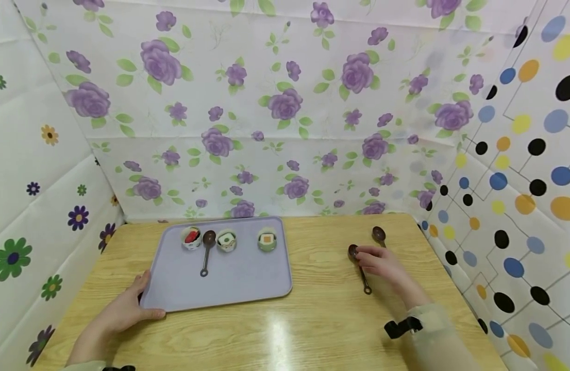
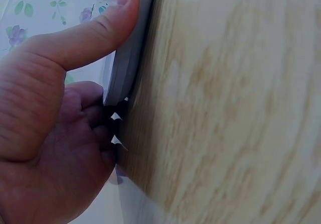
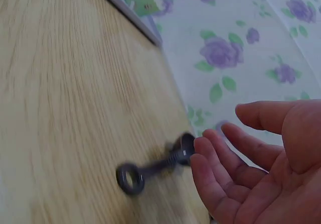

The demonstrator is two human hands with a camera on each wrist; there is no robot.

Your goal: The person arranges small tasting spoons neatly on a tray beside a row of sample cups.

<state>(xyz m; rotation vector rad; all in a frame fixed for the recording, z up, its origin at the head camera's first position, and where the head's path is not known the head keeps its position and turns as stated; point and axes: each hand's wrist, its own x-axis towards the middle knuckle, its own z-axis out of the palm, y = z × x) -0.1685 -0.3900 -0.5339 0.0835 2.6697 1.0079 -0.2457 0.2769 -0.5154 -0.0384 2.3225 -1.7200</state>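
Note:
My left hand (image 1: 127, 312) grips the front left corner of a lavender tray (image 1: 240, 283). In the left wrist view its thumb (image 2: 95, 30) presses on the tray rim (image 2: 128, 58) while the fingers curl beside the edge. On the tray stand three small cups (image 1: 227, 240) with food pieces, and a brown spoon (image 1: 207, 252) lies between two of them. My right hand (image 1: 375, 260) hovers over a second brown spoon (image 1: 364, 281) on the table. Its relaxed fingertips (image 3: 205, 153) touch the bowl end of that spoon (image 3: 150, 171), thumb held apart.
A third brown spoon (image 1: 379, 235) lies just behind my right hand near the back right corner. The wooden table (image 1: 313, 324) is walled on three sides by patterned sheets. Bare wood lies between the tray and the spoons and along the front.

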